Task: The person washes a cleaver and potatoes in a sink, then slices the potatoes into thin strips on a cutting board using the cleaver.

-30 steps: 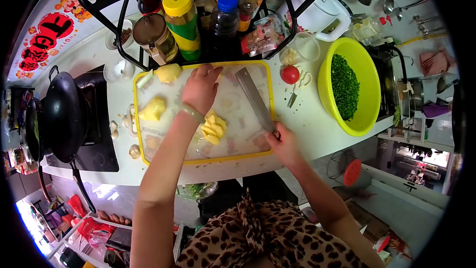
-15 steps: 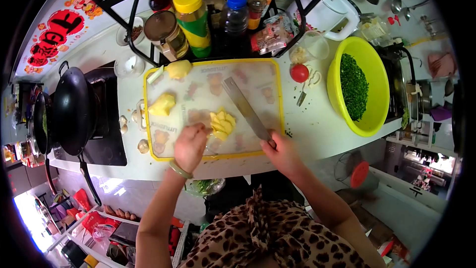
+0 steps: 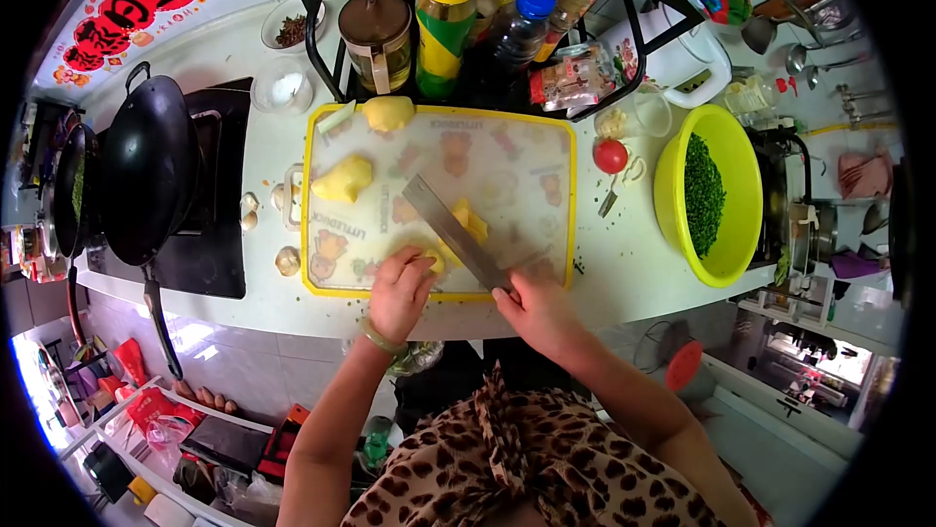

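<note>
My right hand is wrapped round the handle of a kitchen knife, its long flat blade slanting up and left across the cutting board. My left hand, with a bangle at the wrist, has its fingers curled on a piece of peeled ginger just left of the blade. Pale yellow slices lie beside the blade, partly hidden by it. Two larger peeled ginger chunks, one knobby and one rounded, rest on the board's left part, near a pale green-white stalk.
A yellow-green bowl of chopped greens stands right, near a tomato and a small knife. Bottles fill a black rack behind the board. Garlic lies left; a wok sits on the stove.
The knife and my right hand have moved left, so the blade now crosses over the yellow slices. My left fingers now rest on a ginger piece. The whole view has shifted.
</note>
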`<action>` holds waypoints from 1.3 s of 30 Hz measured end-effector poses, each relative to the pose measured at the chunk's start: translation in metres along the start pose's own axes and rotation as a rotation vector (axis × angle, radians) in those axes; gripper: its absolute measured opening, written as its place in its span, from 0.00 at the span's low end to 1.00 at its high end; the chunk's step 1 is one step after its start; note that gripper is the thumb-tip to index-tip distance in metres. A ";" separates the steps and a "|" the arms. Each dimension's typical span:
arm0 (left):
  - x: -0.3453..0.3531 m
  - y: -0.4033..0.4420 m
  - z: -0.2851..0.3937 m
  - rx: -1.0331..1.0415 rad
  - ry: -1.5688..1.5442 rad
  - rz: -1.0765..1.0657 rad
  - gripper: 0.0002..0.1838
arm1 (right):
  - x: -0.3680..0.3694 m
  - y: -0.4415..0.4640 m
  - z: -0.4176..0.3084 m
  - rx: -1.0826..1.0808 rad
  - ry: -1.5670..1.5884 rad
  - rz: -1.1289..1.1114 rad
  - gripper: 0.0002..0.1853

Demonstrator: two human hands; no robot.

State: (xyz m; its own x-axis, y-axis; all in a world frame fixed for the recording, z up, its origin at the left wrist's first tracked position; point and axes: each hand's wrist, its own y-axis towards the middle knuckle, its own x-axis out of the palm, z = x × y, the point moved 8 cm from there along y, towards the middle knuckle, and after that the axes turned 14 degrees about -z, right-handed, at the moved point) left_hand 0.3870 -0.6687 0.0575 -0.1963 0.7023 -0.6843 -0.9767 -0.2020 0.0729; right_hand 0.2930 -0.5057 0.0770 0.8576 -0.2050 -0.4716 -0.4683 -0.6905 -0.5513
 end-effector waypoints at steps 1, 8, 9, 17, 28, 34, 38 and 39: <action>0.001 0.002 0.000 -0.001 -0.003 0.000 0.17 | 0.002 0.001 -0.002 -0.024 -0.005 0.021 0.10; 0.015 0.003 -0.004 0.006 0.014 0.004 0.09 | 0.006 0.003 -0.008 -0.065 -0.030 0.015 0.11; 0.015 0.002 -0.004 -0.020 0.015 0.037 0.08 | 0.006 0.003 -0.008 -0.070 -0.033 0.013 0.10; 0.018 -0.001 -0.006 -0.043 -0.017 0.083 0.08 | 0.005 0.006 -0.016 -0.085 -0.102 -0.043 0.09; 0.021 -0.003 -0.008 0.006 -0.041 0.117 0.07 | 0.034 0.032 -0.016 -0.167 -0.228 0.108 0.07; 0.020 -0.004 -0.008 0.000 -0.042 0.133 0.08 | 0.015 0.031 -0.021 -0.048 -0.279 -0.036 0.06; 0.020 -0.003 -0.009 0.006 -0.029 0.116 0.08 | 0.007 0.017 -0.029 -0.119 -0.279 -0.043 0.07; 0.020 -0.003 -0.008 0.004 -0.030 0.123 0.08 | 0.007 0.015 -0.028 -0.125 -0.265 -0.041 0.07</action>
State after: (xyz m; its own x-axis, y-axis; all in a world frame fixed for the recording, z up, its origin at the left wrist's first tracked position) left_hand 0.3864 -0.6598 0.0379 -0.3166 0.6926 -0.6482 -0.9455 -0.2850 0.1574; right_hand 0.2983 -0.5373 0.0849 0.7823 0.0016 -0.6229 -0.3904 -0.7779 -0.4924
